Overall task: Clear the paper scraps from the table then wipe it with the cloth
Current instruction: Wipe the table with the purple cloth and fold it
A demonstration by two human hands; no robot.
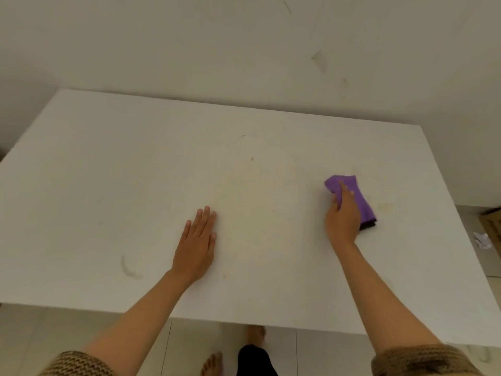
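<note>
Evidently the wiping step is in hand: no paper scraps are seen on the white table (108,164), and the purple cloth (357,196) is pressed to its top by the right hand (342,215). The cloth is folded into a narrow pad and lies toward the right side of the table, about midway between its far edge and its near edge. It is held down under the palm with the fingers laid along it and the thumb tucked against its left edge; whether it is pinched or only pressed cannot be told. The left hand (195,245) is laid flat near the middle of the table, fingers together and extended, nothing held in it; it seems to be used as a brace.

A faint yellowish stain (254,213) is seen between the two hands, and a curved grey smudge (127,267) near the table's front left edge. The next move is judged to call for the cloth to be drawn leftward across that stain with steady downward pressure.

The table is set against a plain pale wall (217,44). Beyond its right edge, a crumpled scrap (482,240) is seen on the tiled floor (482,267), beside a cardboard box (492,223). Bare feet are visible below the near edge.
</note>
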